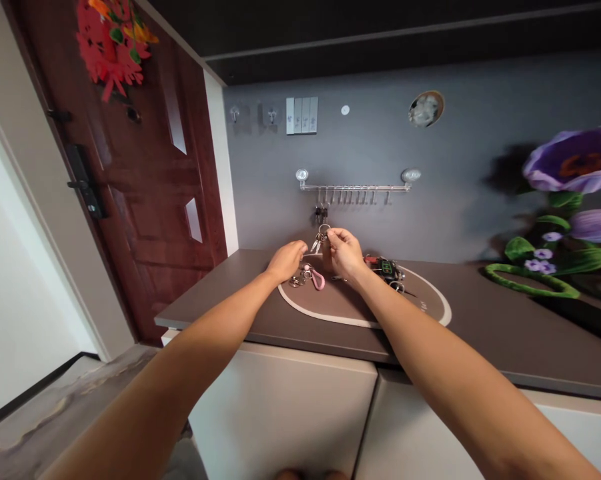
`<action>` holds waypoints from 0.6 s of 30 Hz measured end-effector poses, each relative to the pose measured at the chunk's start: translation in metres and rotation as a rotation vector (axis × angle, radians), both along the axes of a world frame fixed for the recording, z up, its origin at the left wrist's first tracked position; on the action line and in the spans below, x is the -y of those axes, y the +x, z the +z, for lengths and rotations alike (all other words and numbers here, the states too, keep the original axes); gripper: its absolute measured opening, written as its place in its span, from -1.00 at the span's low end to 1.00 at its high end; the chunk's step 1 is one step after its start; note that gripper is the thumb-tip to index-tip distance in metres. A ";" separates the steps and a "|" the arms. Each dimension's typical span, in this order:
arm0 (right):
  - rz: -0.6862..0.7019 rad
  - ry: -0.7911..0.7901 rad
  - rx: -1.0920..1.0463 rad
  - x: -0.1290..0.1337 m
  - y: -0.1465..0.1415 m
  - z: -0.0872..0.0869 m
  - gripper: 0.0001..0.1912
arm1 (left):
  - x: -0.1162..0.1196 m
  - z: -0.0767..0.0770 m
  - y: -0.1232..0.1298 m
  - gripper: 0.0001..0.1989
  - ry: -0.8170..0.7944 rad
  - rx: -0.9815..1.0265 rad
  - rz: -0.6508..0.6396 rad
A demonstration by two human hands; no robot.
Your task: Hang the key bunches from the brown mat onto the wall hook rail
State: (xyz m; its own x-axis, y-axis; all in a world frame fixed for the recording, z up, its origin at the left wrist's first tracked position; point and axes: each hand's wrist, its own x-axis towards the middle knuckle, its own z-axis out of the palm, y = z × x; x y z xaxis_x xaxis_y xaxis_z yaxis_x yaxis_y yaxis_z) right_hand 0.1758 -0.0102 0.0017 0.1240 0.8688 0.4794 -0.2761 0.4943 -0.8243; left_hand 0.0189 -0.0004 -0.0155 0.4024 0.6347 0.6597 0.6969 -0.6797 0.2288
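A person's right hand (346,255) pinches a metal key ring (324,228) between thumb and fingers, its silver keys (317,244) dangling above an oval mat (325,305) on a dark countertop (205,297). The left hand (286,262) is near the keys, fingers curled; from here I cannot tell whether it grips anything. A pink loop fob (318,280) lies on the mat, dark items (386,269) beyond the right wrist. Black-topped keys (321,215) hang below a wall-mounted hook rail (360,189); a dark red door (147,173) stands left, a large purple flower (573,163) right.
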 end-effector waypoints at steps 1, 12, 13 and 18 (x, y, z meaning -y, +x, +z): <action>-0.007 0.004 -0.007 -0.001 0.001 0.000 -0.72 | -0.001 -0.001 0.000 -0.73 0.000 0.000 0.000; -0.113 0.011 -0.035 0.001 0.010 0.011 -0.76 | 0.001 -0.003 0.000 -0.74 -0.028 -0.043 0.029; -0.129 0.012 -0.022 0.000 0.011 0.013 -0.77 | 0.002 -0.003 0.001 -0.74 -0.038 -0.046 0.032; -0.192 0.009 -0.007 -0.010 0.015 0.031 -0.84 | 0.004 -0.002 0.000 -0.74 -0.060 -0.059 0.055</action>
